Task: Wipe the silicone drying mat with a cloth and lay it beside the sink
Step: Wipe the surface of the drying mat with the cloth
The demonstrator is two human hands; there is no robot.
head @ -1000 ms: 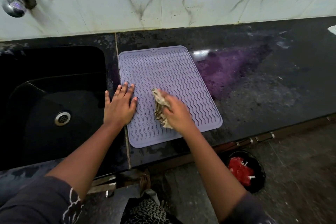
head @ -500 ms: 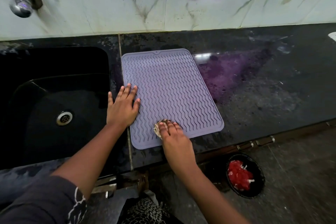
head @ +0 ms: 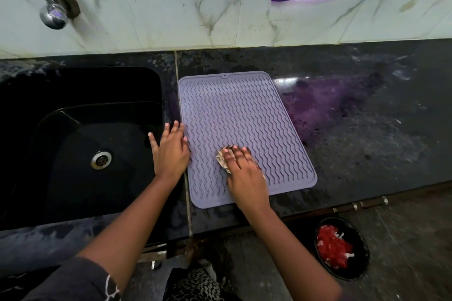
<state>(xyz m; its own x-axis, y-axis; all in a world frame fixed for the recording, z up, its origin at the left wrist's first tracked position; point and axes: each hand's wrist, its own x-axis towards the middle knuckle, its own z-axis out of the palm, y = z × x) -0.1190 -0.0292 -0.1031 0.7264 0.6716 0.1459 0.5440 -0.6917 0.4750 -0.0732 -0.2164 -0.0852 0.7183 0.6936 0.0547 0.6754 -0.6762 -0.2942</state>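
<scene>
- The silicone drying mat (head: pixel 244 117) lies flat on the dark countertop (head: pixel 354 154), its long left edge just beside the sink (head: pixel 156 95). It already sits where the task wants it, so the wiping looks like the step in hand.
- The left hand (head: pixel 171 154) is spread with straight fingers on the strip between the basin and the mat, and the fingertips reach onto the mat's left border. It grips nothing. Most likely it is a brace, because thin silicone would slide or ruck up under a rubbing cloth.
- The right hand (head: pixel 244 173) lies palm down on the cloth (head: pixel 222 159) with its fingers stretched forward and close together, pressing rather than pinching. A flat hand spreads the pressure, so the fabric can follow the wavy ridges.
- The cloth is bunched small and almost wholly under that hand, showing only past the fingertips and along the hand's left side. Whether the thumb hooks a fold beneath the palm is hidden, so I cannot tell.
- Relative to the grip, the mat is directly underneath. The pressing hand sits over its near middle, the far half lies uncovered ahead of the fingers, and the near edge runs under the wrist.
</scene>
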